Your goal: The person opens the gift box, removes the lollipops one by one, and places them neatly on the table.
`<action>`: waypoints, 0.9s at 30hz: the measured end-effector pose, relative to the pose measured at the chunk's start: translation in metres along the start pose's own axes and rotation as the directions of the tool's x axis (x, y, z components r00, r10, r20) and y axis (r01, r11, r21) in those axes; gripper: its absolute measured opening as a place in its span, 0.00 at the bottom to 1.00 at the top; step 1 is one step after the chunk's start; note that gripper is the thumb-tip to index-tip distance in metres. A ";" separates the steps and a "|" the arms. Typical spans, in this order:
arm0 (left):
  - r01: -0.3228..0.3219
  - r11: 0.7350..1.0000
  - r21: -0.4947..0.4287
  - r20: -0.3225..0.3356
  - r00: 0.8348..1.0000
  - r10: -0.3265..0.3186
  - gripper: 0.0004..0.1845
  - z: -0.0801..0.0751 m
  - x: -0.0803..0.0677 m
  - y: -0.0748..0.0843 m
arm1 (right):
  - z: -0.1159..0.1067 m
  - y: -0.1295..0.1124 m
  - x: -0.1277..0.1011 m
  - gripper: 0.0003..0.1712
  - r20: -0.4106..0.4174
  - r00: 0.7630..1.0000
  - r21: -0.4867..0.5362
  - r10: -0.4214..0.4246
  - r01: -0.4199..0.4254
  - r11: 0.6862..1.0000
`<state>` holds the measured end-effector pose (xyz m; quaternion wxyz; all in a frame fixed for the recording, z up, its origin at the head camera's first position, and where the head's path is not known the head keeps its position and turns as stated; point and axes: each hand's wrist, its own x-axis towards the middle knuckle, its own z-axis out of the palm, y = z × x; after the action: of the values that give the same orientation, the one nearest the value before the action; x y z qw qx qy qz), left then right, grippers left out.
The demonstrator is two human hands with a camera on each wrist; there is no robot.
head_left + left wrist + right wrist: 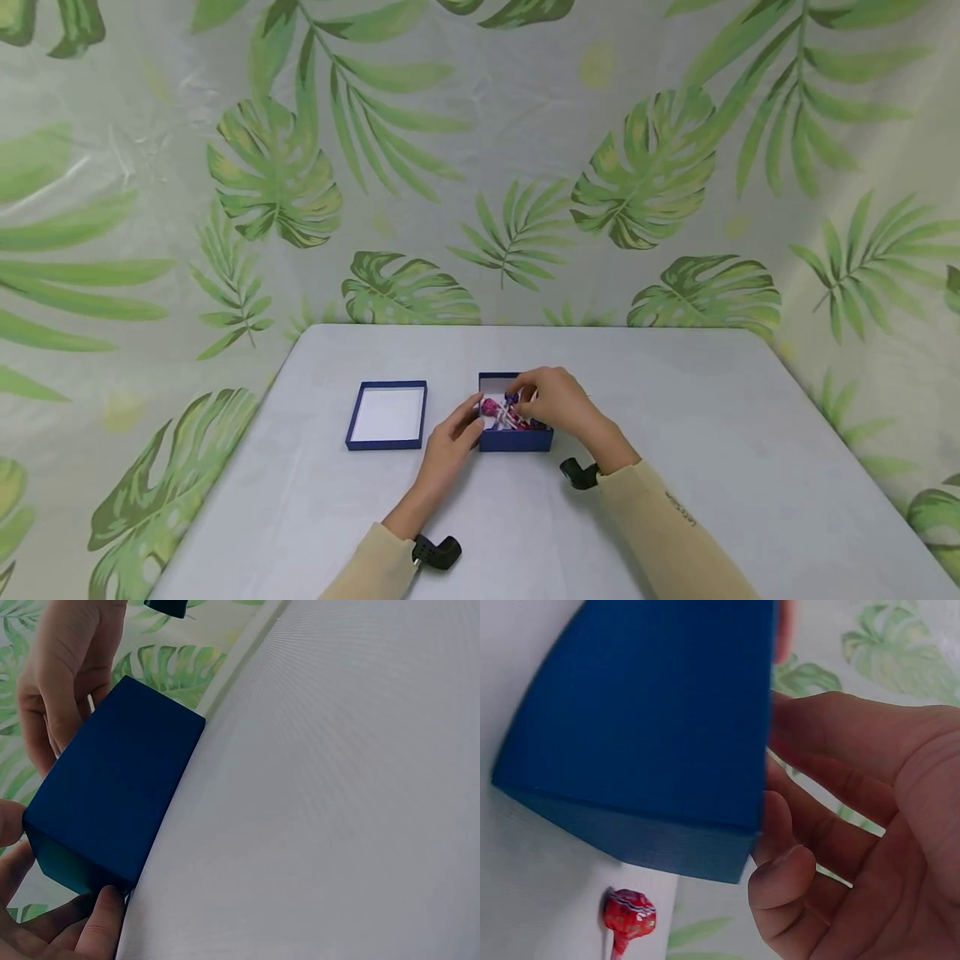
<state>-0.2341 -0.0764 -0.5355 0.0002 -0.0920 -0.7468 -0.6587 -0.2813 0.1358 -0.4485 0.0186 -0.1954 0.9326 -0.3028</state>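
Note:
A small blue box (516, 439) stands open on the pale table (712, 433), with several wrapped lollipops (492, 408) inside. My left hand (471, 419) holds the box's left side; in the left wrist view its thumb (101, 924) and a finger clamp a corner of the box (112, 795). My right hand (525, 395) hovers over the box from the right, fingers curved down among the lollipops. In the right wrist view its palm (855, 855) is empty beside the box wall (645, 712), the fingertips are hidden, and a red lollipop (628, 915) shows below.
The box's blue lid (386, 415) lies upside down to the left, white inside showing. A leaf-patterned sheet (480, 167) hangs behind the table and along both sides. Black wrist mounts (438, 552) sit on both sleeves.

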 end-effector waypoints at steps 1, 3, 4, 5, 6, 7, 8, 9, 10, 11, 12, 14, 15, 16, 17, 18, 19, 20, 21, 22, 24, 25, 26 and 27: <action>-0.001 1.000 0.003 0.000 1.000 0.001 0.25 0.000 0.000 0.000 | 0.001 0.000 0.000 0.15 0.003 1.000 -0.010 -0.001 0.001 1.000; 0.002 1.000 0.007 0.000 1.000 -0.002 0.25 0.001 0.000 -0.001 | 0.003 0.001 0.000 0.14 0.006 1.000 -0.036 -0.002 0.003 0.999; 0.003 1.000 0.008 -0.002 1.000 -0.003 0.25 0.001 0.000 -0.001 | 0.005 0.001 0.000 0.14 0.008 1.000 -0.048 -0.002 0.003 0.999; 0.004 1.000 0.006 -0.002 1.000 -0.004 0.24 0.001 -0.001 -0.001 | 0.006 0.002 0.000 0.14 0.008 1.000 -0.060 -0.007 0.007 0.998; 0.003 1.000 0.007 -0.004 1.000 -0.003 0.24 0.001 -0.001 -0.001 | 0.007 0.002 0.000 0.13 0.008 1.000 -0.071 -0.012 0.013 0.997; 0.001 1.000 0.012 -0.005 1.000 -0.001 0.24 0.001 -0.001 -0.001 | 0.008 0.002 0.000 0.12 0.006 1.000 -0.083 -0.019 0.020 0.996; 0.000 1.000 0.016 -0.007 1.000 0.000 0.24 0.001 -0.002 -0.001 | 0.009 0.002 0.001 0.12 0.004 1.000 -0.096 -0.027 0.027 0.995; -0.001 1.000 0.019 -0.008 1.000 0.001 0.24 0.001 -0.002 0.000 | 0.010 0.002 0.002 0.11 0.004 0.999 -0.109 -0.034 0.034 0.993; -0.004 1.000 0.024 -0.009 1.000 0.004 0.24 0.000 -0.002 0.000 | 0.011 0.001 0.002 0.11 0.004 0.999 -0.123 -0.039 0.040 0.992; -0.006 1.000 0.029 -0.009 1.000 0.006 0.24 0.000 -0.002 0.001 | 0.012 0.001 0.003 0.10 0.003 0.999 -0.137 -0.044 0.044 0.990; -0.010 0.999 0.035 -0.010 1.000 0.010 0.24 0.000 -0.002 0.001 | 0.013 0.000 0.004 0.10 0.003 0.999 -0.150 -0.046 0.046 0.988; -0.011 0.999 0.032 -0.010 1.000 0.012 0.24 -0.001 -0.002 0.002 | 0.014 0.000 0.005 0.10 -0.001 0.999 -0.175 -0.050 0.049 0.983; -0.013 1.000 0.028 -0.009 1.000 0.013 0.25 -0.001 -0.002 0.001 | 0.015 -0.001 0.005 0.09 -0.002 0.999 -0.184 -0.052 0.050 0.982; -0.013 1.000 0.025 -0.009 1.000 0.013 0.25 -0.001 -0.002 0.001 | 0.016 -0.001 0.005 0.09 -0.003 0.999 -0.191 -0.053 0.052 0.980; -0.012 1.000 0.021 -0.009 1.000 0.012 0.25 -0.001 -0.002 0.001 | 0.016 -0.001 0.006 0.08 -0.005 0.998 -0.195 -0.055 0.053 0.979; -0.011 1.000 0.016 -0.008 1.000 0.011 0.25 -0.001 -0.001 0.001 | 0.017 -0.001 0.006 0.07 -0.006 0.998 -0.201 -0.056 0.053 0.978; -0.009 1.000 0.014 -0.009 1.000 0.009 0.25 -0.001 -0.001 0.002 | 0.017 -0.001 0.006 0.07 -0.005 0.998 -0.205 -0.057 0.054 0.977; -0.008 1.000 0.011 -0.011 1.000 0.009 0.25 -0.001 -0.001 0.001 | 0.017 -0.002 0.006 0.06 -0.003 0.998 -0.209 -0.057 0.055 0.976; -0.006 1.000 0.011 -0.013 1.000 0.006 0.25 0.000 -0.001 0.002 | 0.017 -0.002 0.006 0.05 -0.001 0.998 -0.213 -0.056 0.054 0.975; -0.009 1.000 0.011 -0.014 1.000 0.009 0.25 0.000 -0.001 0.002 | 0.017 -0.002 0.006 0.05 0.002 0.998 -0.217 -0.055 0.054 0.975; -0.008 1.000 0.009 -0.015 1.000 0.008 0.25 0.000 -0.001 0.002 | 0.015 -0.003 0.006 0.04 0.003 0.999 -0.222 -0.053 0.052 0.974; -0.010 1.000 0.011 -0.017 1.000 0.010 0.25 0.000 -0.001 0.001 | 0.014 -0.004 0.005 0.04 0.004 0.999 -0.223 -0.053 0.052 0.973; -0.008 1.000 0.010 -0.017 1.000 0.009 0.25 0.001 0.000 0.001 | 0.013 -0.004 0.005 0.05 0.004 0.999 -0.225 -0.054 0.054 0.973; -0.009 1.000 0.009 -0.017 1.000 0.009 0.25 0.001 0.000 0.001 | 0.011 -0.004 0.004 0.05 0.006 0.999 -0.229 -0.054 0.054 0.972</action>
<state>-0.2335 -0.0758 -0.5349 0.0099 -0.0899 -0.7494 -0.6560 -0.2821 0.1247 -0.4550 -0.0121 -0.2214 0.9557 -0.1936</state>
